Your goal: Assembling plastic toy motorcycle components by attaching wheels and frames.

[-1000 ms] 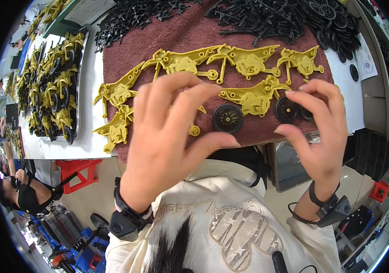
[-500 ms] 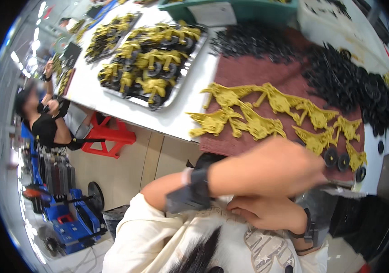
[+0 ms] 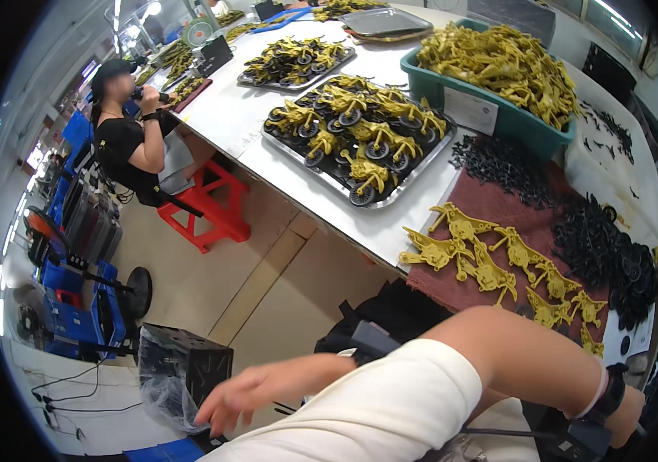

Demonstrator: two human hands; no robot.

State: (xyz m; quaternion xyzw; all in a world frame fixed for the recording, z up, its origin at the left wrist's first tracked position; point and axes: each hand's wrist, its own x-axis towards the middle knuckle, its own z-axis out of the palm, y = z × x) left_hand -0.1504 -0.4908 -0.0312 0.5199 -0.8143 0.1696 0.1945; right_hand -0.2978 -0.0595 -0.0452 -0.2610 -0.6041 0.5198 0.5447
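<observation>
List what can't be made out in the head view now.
Head view, all:
Left hand: fingers and any grip, turned away near the dark rim.
Right hand: forearm mostly behind the cream cloth left sleeve.
Maroon cloth towel: near edge, partly behind left forearm.
Small black plastic pieces: shapes, too small and tangled.

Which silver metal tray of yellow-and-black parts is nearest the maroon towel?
The front rectangular silver metal tray, upper left of the maroon towel; the other loaded silver tray sits farther back.

Some 8 angular yellow plastic pieces [image 3: 492,272], flat in a staggered cluster on maroon cloth [image 3: 530,229]
</observation>
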